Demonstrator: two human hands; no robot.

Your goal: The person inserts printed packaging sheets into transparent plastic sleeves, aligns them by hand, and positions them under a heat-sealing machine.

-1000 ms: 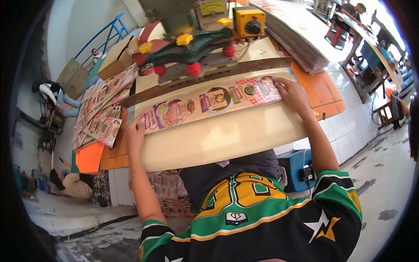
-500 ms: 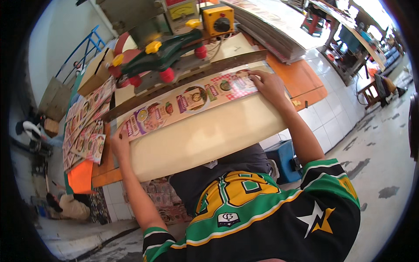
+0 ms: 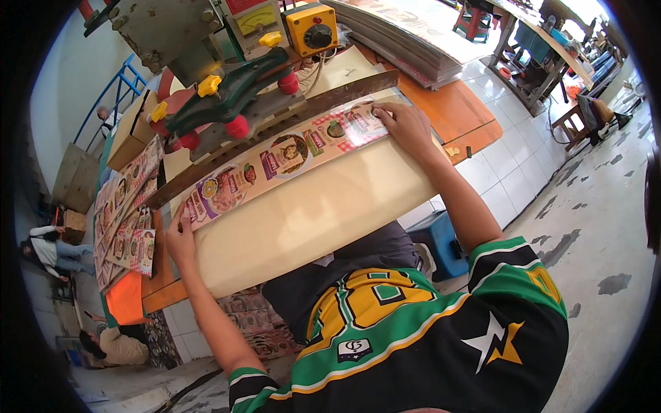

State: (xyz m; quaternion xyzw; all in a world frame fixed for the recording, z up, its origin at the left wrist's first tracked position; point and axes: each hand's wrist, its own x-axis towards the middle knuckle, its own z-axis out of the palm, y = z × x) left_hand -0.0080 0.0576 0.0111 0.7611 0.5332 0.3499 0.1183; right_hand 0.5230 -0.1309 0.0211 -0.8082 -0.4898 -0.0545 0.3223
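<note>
A long printed strip (image 3: pixel 255 172) with food pictures and red checks lies along the far side of a broad, glossy cream sheet (image 3: pixel 303 210). The sheet slopes over the table's near edge toward my lap. My left hand (image 3: pixel 180 241) grips the strip's left end, fingers bent around the corner. At the right end, my right hand (image 3: pixel 403 125) pinches the strip between thumb and fingers; part of the grip is hidden. Just beyond the strip runs a dark metal bar (image 3: pixel 323 96). Above it sits a green machine bracket (image 3: pixel 227 103) with yellow knobs and red feet.
Loose printed strips (image 3: pixel 127 206) pile up at the left beside an orange sheet (image 3: pixel 126 297) and a cardboard box (image 3: pixel 134 134). A yellow control box (image 3: pixel 310 31) stands behind the bracket. Stacked boards (image 3: pixel 406 45) lie back right. A blue stool (image 3: pixel 441 241) is by my legs.
The whole view has shifted, putting the table and machine farther left in the picture. Both hands keep their places at the strip's ends. A person at the far left shows more fully.
</note>
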